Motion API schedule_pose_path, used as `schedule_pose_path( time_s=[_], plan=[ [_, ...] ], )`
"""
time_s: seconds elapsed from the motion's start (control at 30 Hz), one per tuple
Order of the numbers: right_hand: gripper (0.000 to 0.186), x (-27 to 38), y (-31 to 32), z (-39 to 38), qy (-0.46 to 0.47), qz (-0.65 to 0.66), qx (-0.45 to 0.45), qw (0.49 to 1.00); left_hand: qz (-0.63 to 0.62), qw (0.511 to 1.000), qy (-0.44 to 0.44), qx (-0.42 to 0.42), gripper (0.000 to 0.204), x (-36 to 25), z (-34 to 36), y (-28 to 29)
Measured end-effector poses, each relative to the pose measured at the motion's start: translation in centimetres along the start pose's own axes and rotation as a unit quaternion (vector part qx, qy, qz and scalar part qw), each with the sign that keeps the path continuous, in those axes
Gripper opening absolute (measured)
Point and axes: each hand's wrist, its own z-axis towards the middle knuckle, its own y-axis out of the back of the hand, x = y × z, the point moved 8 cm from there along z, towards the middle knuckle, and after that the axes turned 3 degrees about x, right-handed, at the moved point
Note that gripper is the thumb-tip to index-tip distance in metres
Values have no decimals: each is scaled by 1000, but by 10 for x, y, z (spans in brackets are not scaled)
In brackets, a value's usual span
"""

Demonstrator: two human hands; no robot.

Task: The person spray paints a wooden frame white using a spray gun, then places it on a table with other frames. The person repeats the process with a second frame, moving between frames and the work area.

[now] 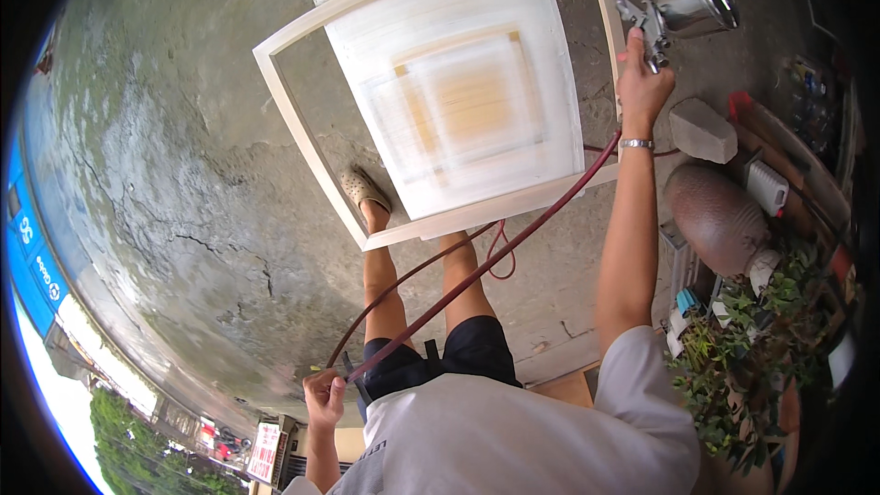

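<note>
Right hand (646, 90), upper right of view: fingers curled firmly round the grip of a metal spray gun (667, 18), cup tilted to the right. Left hand (324, 398), lower left: closed on a dark red hose (559, 207), which slants up toward the right wrist. Upper centre: pale wooden frame (314, 148) around a white-coated board (467, 101), tan patch mid-board. Grey block (703, 131) and brown jar (718, 220) at right.

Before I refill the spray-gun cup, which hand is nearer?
Right: the right hand grips the spray gun beside its cup; the left hand, far off, holds the hose.
</note>
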Motion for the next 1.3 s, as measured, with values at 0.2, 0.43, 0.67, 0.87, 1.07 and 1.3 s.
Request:
schedule_pose_path(
  time_s=[0.2, 0.43, 0.67, 0.87, 1.07, 1.3],
  plan=[
    [51, -4, 30, 31, -7, 8, -65, 998, 16, 1000, -22, 16, 59, -29, 5, -17],
    [51, -12, 12, -3, -51, -5, -11, 999, -26, 998, -3, -62, 58, 16, -16, 5],
    [47, 41, -71, -122, 12, 68, 127, 990, -123, 973, 38, -193, 49, 107, -57, 65],
    [34, 104, -126, -205, 54, 86, 211, 972, -199, 949, 29, -243, 57, 141, -73, 95],
    [36, 140, -180, -261, 80, 119, 278, 950, -220, 939, 42, -262, 58, 175, -97, 111],
    [39, 201, -226, -318, 91, 167, 406, 894, -224, 933, 62, -275, 59, 203, -117, 117]
  ],
)
